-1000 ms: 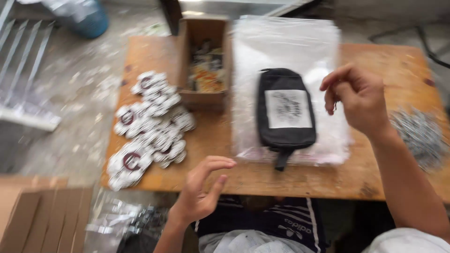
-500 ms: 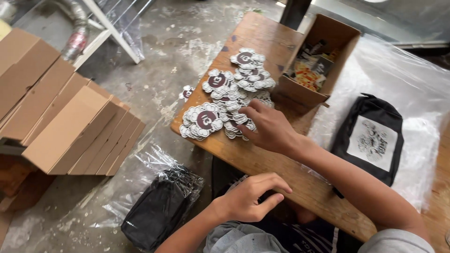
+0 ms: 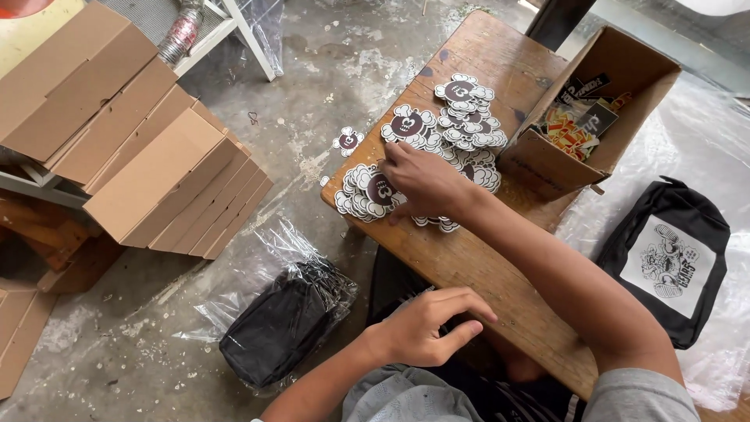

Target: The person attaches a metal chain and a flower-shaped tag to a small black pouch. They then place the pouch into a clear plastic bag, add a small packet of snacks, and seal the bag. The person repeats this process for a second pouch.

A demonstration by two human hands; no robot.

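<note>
- Stickers [image 3: 437, 144]: cloud-edged, white with a dark round centre, heaped in overlapping piles at the near-left corner of the table [image 3: 469, 258]; one loose sticker [image 3: 348, 141] is seen past the table edge, and whether it lies on the floor cannot be told.
- Right hand [image 3: 422, 181]: reached across the body and laid palm-down on the pile nearest the corner; its fingers [image 3: 391, 156] are held close together and curled onto the top stickers, touching them. Whether a single sticker is pinched cannot be told.
- Left hand [image 3: 426, 328]: held low over the lap, apart from the table, empty; fingers loosely bent, thumb slightly apart, nothing gripped.
- Box [image 3: 547, 160]: open cardboard, just beside the stickers on the table, filled with small printed cards or packets.
- Pouch [image 3: 664, 262]: black, with a white printed patch, laid on clear plastic sheets [image 3: 703, 141] at the far right, well apart from both hands.
- Bagged pouches [image 3: 285, 320]: dark, wrapped in clear film, on the floor below the table corner.
- Flat cartons [image 3: 148, 164]: folded, stacked leaning at the left.
- Step in hand, judged: one sticker is being picked from the pile.
- Next move, judged: a single sticker must be separated from those beneath by a fingertip pinch at its edge, without the heap being pushed off the corner.
</note>
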